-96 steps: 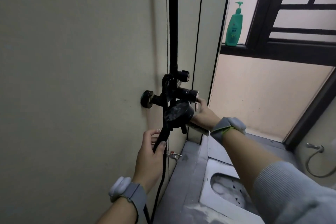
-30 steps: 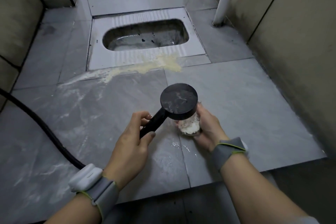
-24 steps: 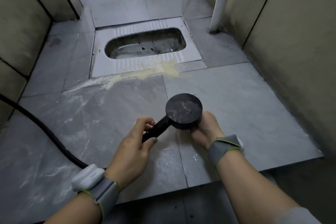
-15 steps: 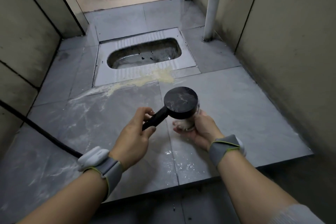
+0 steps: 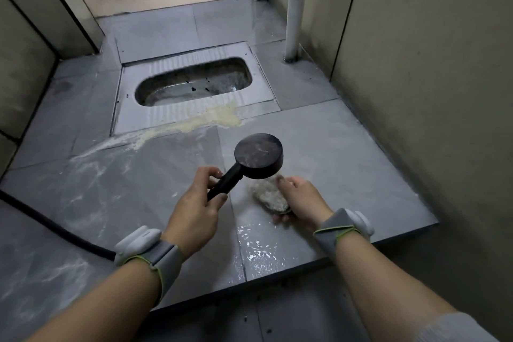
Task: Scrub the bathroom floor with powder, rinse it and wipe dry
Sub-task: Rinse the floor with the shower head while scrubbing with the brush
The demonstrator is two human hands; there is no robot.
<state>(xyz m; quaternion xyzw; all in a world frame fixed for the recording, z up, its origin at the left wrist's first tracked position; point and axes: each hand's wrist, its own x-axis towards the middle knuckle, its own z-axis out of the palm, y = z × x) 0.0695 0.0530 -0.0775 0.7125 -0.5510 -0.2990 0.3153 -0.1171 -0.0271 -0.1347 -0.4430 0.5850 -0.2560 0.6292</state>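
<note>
Now the left hand (image 5: 194,211) holds the black shower head (image 5: 258,155) by its handle, with the fingers and the thumb curled round the lower part of the handle. The round face of the head points down, above the right hand (image 5: 302,200). The right hand grips a scrubbing brush (image 5: 270,196) from the side; the bristles look pale and wet, and they face up and to the left, just under the shower head. The fingers are closed round the body of the brush, and how far they go under it I cannot tell.

Below both hands is the grey tiled floor (image 5: 333,147) of the raised step. It is wet and shiny under the brush, and white streaks of powder lie on the tiles to the left. A yellowish patch of powder (image 5: 222,119) lies at the near edge of the squat toilet pan (image 5: 194,83), which is set into the floor further away. The black hose (image 5: 55,226) runs across the floor on the left side toward the left wrist. Each wrist wears a grey band with a white device (image 5: 137,241). A white pipe (image 5: 294,3) stands in the far right corner, beside the wall.
</note>
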